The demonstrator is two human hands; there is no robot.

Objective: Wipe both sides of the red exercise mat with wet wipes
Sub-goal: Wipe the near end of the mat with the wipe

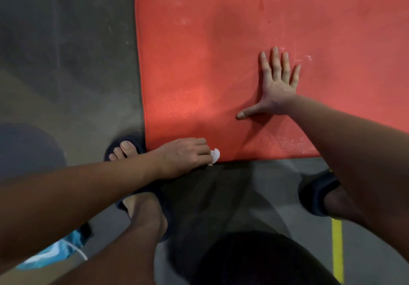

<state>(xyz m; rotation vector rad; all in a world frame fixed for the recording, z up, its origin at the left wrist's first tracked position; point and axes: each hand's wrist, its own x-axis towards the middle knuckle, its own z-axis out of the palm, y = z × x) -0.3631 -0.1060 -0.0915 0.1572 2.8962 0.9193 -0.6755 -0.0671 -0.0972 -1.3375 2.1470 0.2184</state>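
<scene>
Left hand point(186, 156), fingers curled round white wet wipe point(215, 155), on near edge of red exercise mat point(199, 63). Right hand point(276, 85) flat, fingers spread, pressing mat at one o'clock from wipe. Bulk of mat off toward twelve and two o'clock; likely stroke direction.

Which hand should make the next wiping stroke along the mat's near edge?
Left, likely. The left hand grips the wet wipe at the near edge of the red exercise mat; the right hand lies flat, fingers spread, holding nothing.
</scene>
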